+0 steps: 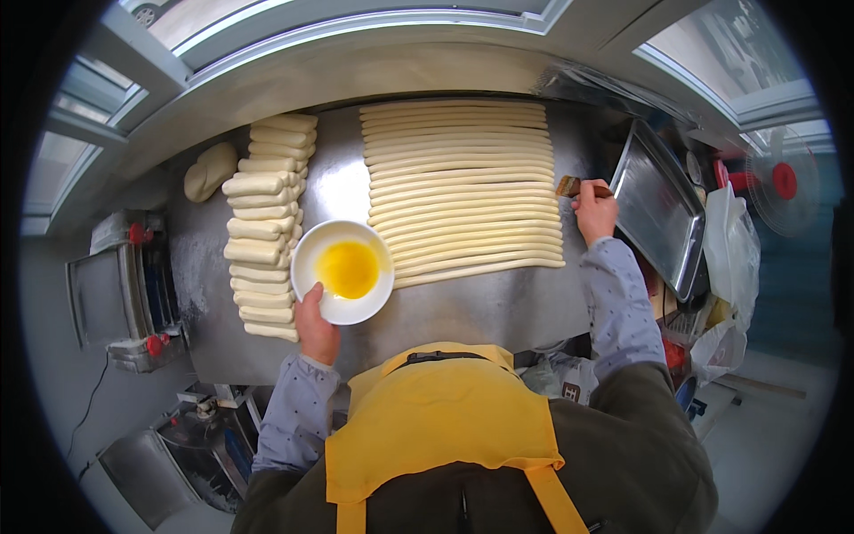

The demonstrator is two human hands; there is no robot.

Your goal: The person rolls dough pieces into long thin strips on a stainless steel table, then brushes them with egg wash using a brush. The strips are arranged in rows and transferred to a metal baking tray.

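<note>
My left hand (316,327) holds a white bowl (343,312) by its near left rim, with yellow liquid (347,269) in it, perhaps oil or egg. In my right hand (595,210) is a pastry brush (569,186), its bristles pointing left at the right ends of the dough strips. Many long dough strips (464,187) lie side by side across the metal table (454,307). Left of them, short thick dough rolls (254,248) are piled in a column, partly behind the bowl. A larger dough lump (211,172) rests at the table's far left.
A metal baking tray (657,207) leans at the table's right end, near my right hand. Beyond it are plastic bags (730,247) and a fan (782,180). A metal machine with red knobs (127,290) stands left of the table. Windows run along the far side.
</note>
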